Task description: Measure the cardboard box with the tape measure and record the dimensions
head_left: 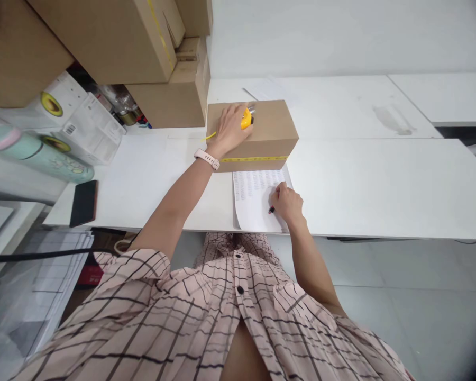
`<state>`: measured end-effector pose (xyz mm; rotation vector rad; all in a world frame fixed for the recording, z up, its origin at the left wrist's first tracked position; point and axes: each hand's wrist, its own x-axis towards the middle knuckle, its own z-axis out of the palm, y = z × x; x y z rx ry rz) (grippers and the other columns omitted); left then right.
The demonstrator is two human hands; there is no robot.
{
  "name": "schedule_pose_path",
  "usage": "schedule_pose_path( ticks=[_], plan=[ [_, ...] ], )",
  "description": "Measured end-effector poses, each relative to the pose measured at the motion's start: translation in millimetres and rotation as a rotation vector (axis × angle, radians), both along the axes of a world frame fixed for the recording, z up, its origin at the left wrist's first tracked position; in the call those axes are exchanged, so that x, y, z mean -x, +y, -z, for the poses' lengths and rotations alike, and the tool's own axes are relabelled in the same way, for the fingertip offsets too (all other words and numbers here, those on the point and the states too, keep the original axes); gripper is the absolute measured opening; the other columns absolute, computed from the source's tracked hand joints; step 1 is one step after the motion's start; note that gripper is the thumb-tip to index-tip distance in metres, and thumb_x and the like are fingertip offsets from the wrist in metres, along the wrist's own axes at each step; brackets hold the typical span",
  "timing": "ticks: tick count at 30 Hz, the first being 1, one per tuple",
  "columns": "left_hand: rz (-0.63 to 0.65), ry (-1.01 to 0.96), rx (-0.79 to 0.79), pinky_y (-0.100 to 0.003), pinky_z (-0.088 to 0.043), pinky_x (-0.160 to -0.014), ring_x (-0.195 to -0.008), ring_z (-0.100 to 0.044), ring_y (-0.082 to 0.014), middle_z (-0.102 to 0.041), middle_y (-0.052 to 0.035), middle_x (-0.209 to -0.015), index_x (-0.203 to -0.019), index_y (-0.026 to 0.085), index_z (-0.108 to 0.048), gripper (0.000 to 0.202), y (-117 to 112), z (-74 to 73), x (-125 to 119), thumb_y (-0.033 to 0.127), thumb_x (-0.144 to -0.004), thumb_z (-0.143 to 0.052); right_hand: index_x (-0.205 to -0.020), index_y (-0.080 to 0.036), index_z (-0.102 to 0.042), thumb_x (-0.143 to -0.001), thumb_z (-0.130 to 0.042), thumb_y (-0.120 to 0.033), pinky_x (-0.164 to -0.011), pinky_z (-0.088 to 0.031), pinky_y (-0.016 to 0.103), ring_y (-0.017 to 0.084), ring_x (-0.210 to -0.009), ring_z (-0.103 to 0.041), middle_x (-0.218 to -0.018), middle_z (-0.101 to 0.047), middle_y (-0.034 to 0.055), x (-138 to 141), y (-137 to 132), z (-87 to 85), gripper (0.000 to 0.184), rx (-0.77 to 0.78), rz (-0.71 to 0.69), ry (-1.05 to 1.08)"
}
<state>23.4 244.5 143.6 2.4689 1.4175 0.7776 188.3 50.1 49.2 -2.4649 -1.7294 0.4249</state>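
Observation:
My left hand (230,128) rests on top of a brown cardboard box (273,119), with its fingers closed around a yellow and black tape measure (246,119). A short bit of yellow blade sticks out on the other side of that hand, near the box's left edge. In front of the box lies a white sheet (250,203) with printed columns, partly hidden by the box. My right hand (287,202) is closed over the sheet's right side. From its fingers pokes the red and black end of a pen (271,210); the rest is hidden.
Large cardboard boxes (170,98) are stacked at the back left. White cartons (89,127) with avocado pictures, a mint-green bottle (57,161) and a dark phone (84,203) are on the left. Another paper (265,89) lies behind the box. The white table's (381,185) front edge is near my body.

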Motion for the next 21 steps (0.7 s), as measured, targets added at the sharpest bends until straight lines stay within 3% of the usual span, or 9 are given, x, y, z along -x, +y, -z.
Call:
schedule_pose_path(
  ticks=[5, 7, 10, 12, 14, 17, 19, 21],
  plan=[
    [-0.047, -0.009, 0.029, -0.048, -0.030, -0.120, -0.142, -0.042, -0.0363, -0.042, -0.0195, -0.154, -0.154, 0.015, -0.039, 0.069, 0.1, 1.6, -2.1, 0.031, -0.090, -0.058, -0.110, -0.015, -0.061, -0.095, -0.042, -0.014, -0.078, -0.047, 0.042, 0.032, -0.092, -0.069, -0.103, -0.073, 0.0201, -6.9, -4.5, 1.0, 0.025, -0.009, 0.016, 0.058],
    [-0.043, -0.016, 0.044, -0.048, -0.029, -0.121, -0.144, -0.039, -0.0368, -0.035, -0.0186, -0.160, -0.156, 0.016, -0.037, 0.071, -1.2, 1.2, -1.5, 0.031, -0.089, -0.057, -0.102, -0.017, -0.063, -0.090, -0.049, -0.014, -0.080, -0.048, 0.043, 0.031, -0.089, -0.069, -0.092, -0.073, 0.0162, -12.3, -7.3, 5.1, 0.019, -0.083, 0.050, 0.224],
    [-0.047, -0.032, 0.052, -0.050, -0.028, -0.121, -0.145, -0.036, -0.0366, -0.033, -0.0160, -0.163, -0.154, 0.017, -0.039, 0.069, -2.8, 2.3, -0.2, 0.032, -0.089, -0.055, -0.095, -0.020, -0.064, -0.088, -0.058, -0.027, -0.082, -0.053, 0.043, 0.026, -0.081, -0.071, -0.080, -0.074, 0.0089, -15.5, -16.4, 11.7, 0.012, -0.232, 0.123, 0.870],
    [-0.063, -0.033, 0.043, -0.048, -0.030, -0.120, -0.144, -0.037, -0.0350, -0.034, -0.0140, -0.163, -0.154, 0.018, -0.040, 0.068, -4.1, 3.4, -0.2, 0.033, -0.089, -0.055, -0.098, -0.021, -0.066, -0.085, -0.065, -0.035, -0.087, -0.056, 0.044, 0.025, -0.085, -0.073, -0.087, -0.077, 0.0075, -11.6, -22.8, 14.8, 0.020, -0.296, 0.143, 1.354],
    [-0.077, -0.019, 0.041, -0.046, -0.032, -0.121, -0.143, -0.037, -0.0321, -0.035, -0.0116, -0.163, -0.154, 0.020, -0.039, 0.068, -5.3, 3.3, -1.3, 0.035, -0.090, -0.056, -0.104, -0.023, -0.067, -0.077, -0.076, -0.037, -0.096, -0.055, 0.044, 0.024, -0.096, -0.074, -0.099, -0.079, 0.0068, -2.9, -25.7, 17.8, 0.032, -0.346, 0.125, 1.637],
    [-0.086, 0.004, 0.042, -0.045, -0.032, -0.122, -0.143, -0.036, -0.0297, -0.032, -0.0105, -0.165, -0.156, 0.020, -0.034, 0.071, -6.6, -0.3, -3.6, 0.040, -0.093, -0.058, -0.105, -0.024, -0.066, -0.069, -0.087, -0.039, -0.097, -0.055, 0.042, 0.022, -0.095, -0.073, -0.099, -0.078, 0.0046, 15.9, -20.6, 25.2, 0.044, -0.414, 0.092, 1.704],
    [-0.098, 0.019, 0.018, -0.048, -0.029, -0.124, -0.147, -0.032, -0.0314, -0.027, -0.0122, -0.167, -0.159, 0.016, -0.028, 0.079, -8.9, -4.1, -3.7, 0.038, -0.092, -0.061, -0.092, -0.024, -0.064, -0.072, -0.085, -0.047, -0.085, -0.057, 0.037, 0.017, -0.075, -0.069, -0.078, -0.073, 0.0000, 28.9, -14.1, 31.8, 0.037, -0.498, 0.119, 1.599],
    [-0.108, 0.021, -0.054, -0.051, -0.019, -0.128, -0.155, -0.018, -0.0322, -0.018, -0.0118, -0.171, -0.162, 0.015, -0.021, 0.084, -16.6, -5.9, -1.8, 0.033, -0.090, -0.061, -0.076, -0.024, -0.055, -0.082, -0.074, -0.056, -0.070, -0.052, 0.030, 0.012, -0.056, -0.054, -0.057, -0.056, -0.0060, 39.8, -9.3, 36.9, 0.038, -0.601, 0.166, 1.419]
  ],
)
